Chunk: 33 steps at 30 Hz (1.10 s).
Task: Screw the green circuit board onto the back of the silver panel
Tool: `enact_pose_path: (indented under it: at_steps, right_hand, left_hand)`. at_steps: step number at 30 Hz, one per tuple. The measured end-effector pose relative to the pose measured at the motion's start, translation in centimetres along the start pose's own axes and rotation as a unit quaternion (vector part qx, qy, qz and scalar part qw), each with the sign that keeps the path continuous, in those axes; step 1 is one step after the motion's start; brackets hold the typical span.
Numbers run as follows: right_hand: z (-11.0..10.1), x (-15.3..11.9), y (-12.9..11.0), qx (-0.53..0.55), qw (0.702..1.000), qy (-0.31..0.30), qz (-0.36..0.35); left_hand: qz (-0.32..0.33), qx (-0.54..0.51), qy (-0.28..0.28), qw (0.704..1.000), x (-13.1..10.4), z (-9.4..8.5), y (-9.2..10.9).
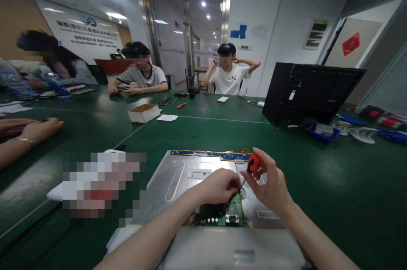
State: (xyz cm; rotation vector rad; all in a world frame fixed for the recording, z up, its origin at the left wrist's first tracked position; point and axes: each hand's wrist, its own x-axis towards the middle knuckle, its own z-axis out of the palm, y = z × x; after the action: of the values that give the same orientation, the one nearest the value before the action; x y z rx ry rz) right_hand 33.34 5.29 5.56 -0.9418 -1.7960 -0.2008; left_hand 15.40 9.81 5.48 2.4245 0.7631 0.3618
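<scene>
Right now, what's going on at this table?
The right hand holds an orange and black screwdriver, its tip down near the edge of a green circuit board. The left hand rests at the same spot. The board is on a metal panel; whether a screw is there is hidden.

Saw a green table (330, 181) with pale seams. Noted a metal panel (159, 181) flat on its near part. Farther back, made out an open white box (143, 114), with paper (167, 117) just beside, an orange screwdriver (181, 105), a dark phone (165, 101) and a light phone (223, 99). At the right, found a black monitor (313, 92), a blue tray (324, 133) nearby; far left, bottles (19, 85).
</scene>
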Motion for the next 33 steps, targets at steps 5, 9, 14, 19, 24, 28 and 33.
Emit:
enact_pose_path:
  at_steps: [5, 9, 14, 19, 24, 28, 33]
  right_hand:
    - [-0.3, 0.3, -0.4, 0.029, 0.999, -0.026, 0.001]
    - [-0.5, 0.4, -0.7, 0.040, 0.999, -0.033, -0.007]
    - [-0.3, 0.3, -0.7, 0.006, 1.000, -0.015, -0.015]
    - [-0.4, 0.5, -1.0, 0.002, 0.999, -0.015, -0.030]
    - [-0.6, 0.3, -1.1, 0.008, 0.999, -0.030, -0.016]
    - [-0.4, -0.1, -0.8, 0.001, 0.999, -0.033, -0.002]
    - [-0.1, 0.1, -0.6, -0.002, 1.000, -0.005, -0.019]
  left_hand:
    - [-0.001, -0.002, 0.001, 1.000, 0.0, 0.0, 0.0]
    - [-0.006, 0.014, 0.004, 1.000, 0.0, 0.1, 0.1]
    - [-0.002, -0.002, 0.001, 1.000, -0.1, 0.1, -0.2]
    - [0.000, -0.005, -0.004, 1.000, 0.0, 0.3, -0.5]
    - [-0.001, 0.024, 0.002, 1.000, 0.0, 0.2, -0.2]
    - [-0.004, 0.043, 0.003, 0.999, -0.1, 0.1, 0.1]
    - [0.001, 0.014, 0.007, 1.000, -0.1, 0.2, -0.1]
